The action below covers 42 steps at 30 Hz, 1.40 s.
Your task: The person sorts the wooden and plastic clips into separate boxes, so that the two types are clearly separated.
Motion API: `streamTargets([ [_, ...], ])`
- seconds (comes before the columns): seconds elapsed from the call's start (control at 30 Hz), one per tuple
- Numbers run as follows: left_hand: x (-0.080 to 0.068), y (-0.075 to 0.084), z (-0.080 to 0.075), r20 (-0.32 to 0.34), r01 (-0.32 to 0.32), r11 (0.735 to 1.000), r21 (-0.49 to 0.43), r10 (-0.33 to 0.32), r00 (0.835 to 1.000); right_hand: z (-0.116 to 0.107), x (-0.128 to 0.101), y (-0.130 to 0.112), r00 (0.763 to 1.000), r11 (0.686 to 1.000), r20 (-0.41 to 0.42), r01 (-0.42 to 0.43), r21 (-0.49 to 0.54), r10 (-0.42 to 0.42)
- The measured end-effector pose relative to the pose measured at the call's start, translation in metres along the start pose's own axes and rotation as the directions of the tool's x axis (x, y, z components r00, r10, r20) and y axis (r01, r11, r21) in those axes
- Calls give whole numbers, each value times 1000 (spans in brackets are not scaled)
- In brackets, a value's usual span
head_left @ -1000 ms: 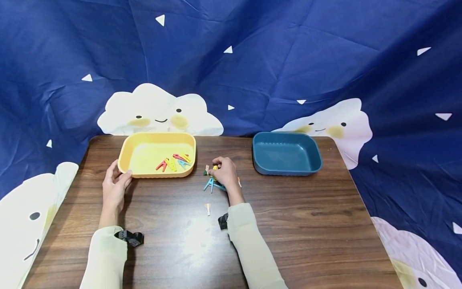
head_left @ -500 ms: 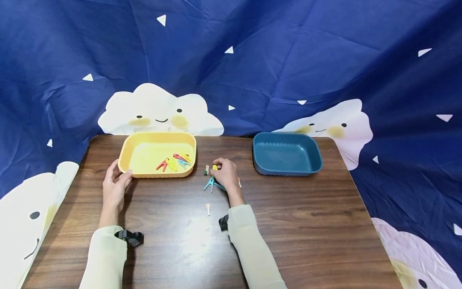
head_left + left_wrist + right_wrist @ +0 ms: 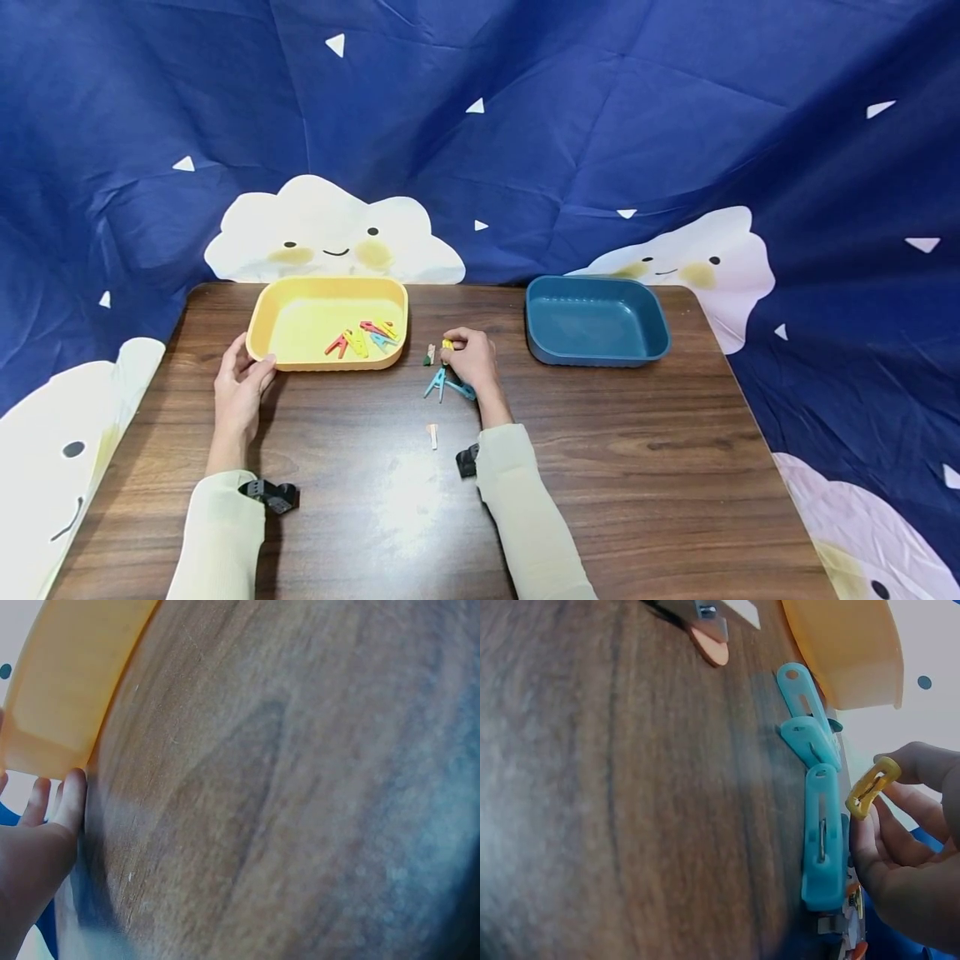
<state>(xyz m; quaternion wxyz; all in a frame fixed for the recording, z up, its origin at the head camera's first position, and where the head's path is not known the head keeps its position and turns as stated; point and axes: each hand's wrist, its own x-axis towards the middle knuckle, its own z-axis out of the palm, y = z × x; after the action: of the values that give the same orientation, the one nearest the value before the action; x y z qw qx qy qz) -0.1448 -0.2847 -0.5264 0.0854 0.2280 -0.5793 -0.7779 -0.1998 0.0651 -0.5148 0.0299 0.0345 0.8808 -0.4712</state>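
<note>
My right hand [image 3: 474, 360] pinches a yellow clothespin [image 3: 873, 787] between thumb and fingertips, low over the table. Under and beside that hand, two light-blue clothespins [image 3: 823, 832] lie close together, the other [image 3: 437, 385] spread in a V shape in the head view. My left hand [image 3: 238, 392] rests at the near left corner of a yellow bin [image 3: 324, 364], its thumb [image 3: 72, 799] and fingertips touching the outside wall. Red, yellow and blue clothespins [image 3: 356, 343] lie in the right part of that bin.
A dark blue bin [image 3: 592, 359] stands at the back right. A small green-and-wood clip [image 3: 430, 356] lies between the yellow bin and my right hand. A pale small clip [image 3: 432, 435] lies nearer. A patterned blue cloth [image 3: 480, 167] hangs behind the table.
My right hand has shifted slightly to the right with the yellow clothespin, showing more of the blue clothespins below it. The left hand and both bins stay in place.
</note>
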Motion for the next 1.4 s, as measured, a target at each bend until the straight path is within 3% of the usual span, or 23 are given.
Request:
streamTargets([
  [0.5, -1, -1, 0, 2, -6, 1000, -6, 6, 1000, -3, 0, -1, 999, 988, -1, -50, 148, 51],
  [0.87, -1, 0, 0, 4, -1, 1000, -7, 1, 1000, -3, 0, -4, 998, 991, -43, -50, 122, 56],
  [1.4, 1, -1, -1, 4, 1, 1000, 11, -1, 1000, -1, 4, -9, 998, 982, 7, -57, 177, 57],
])
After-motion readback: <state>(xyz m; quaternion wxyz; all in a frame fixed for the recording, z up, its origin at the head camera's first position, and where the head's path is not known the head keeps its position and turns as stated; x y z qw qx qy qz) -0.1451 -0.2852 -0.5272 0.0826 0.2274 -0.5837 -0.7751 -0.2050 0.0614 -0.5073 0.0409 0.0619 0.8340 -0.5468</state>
